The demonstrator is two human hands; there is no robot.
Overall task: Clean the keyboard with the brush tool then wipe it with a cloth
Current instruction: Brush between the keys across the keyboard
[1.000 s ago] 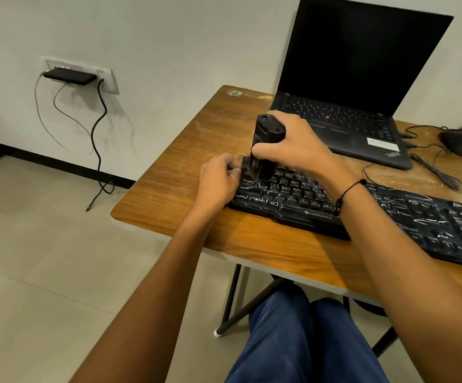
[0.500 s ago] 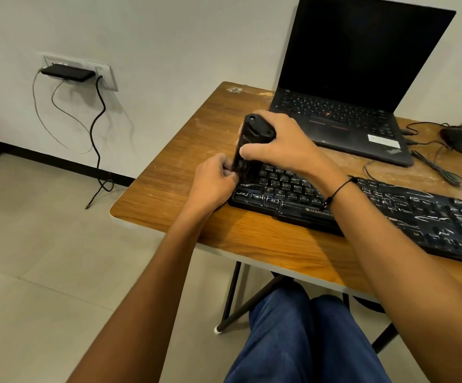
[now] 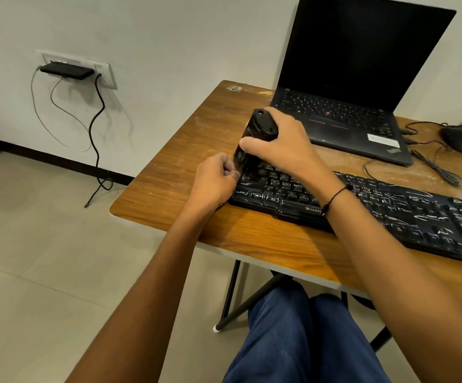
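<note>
Dusty black keyboard [image 3: 362,208]; R hand [image 3: 282,146] round black brush tool [image 3: 254,142], L hand [image 3: 213,181] prob. gripping kbd's edge.

Your right hand [image 3: 282,145] grips the brush tool [image 3: 254,142] on the keyboard [image 3: 390,208]'s left end; your left hand [image 3: 213,181] fists beside it.

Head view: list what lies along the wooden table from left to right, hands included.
Left hand → black brush tool gripped by the right hand → black wired keyboard → black computer mouse at the far right.
</note>
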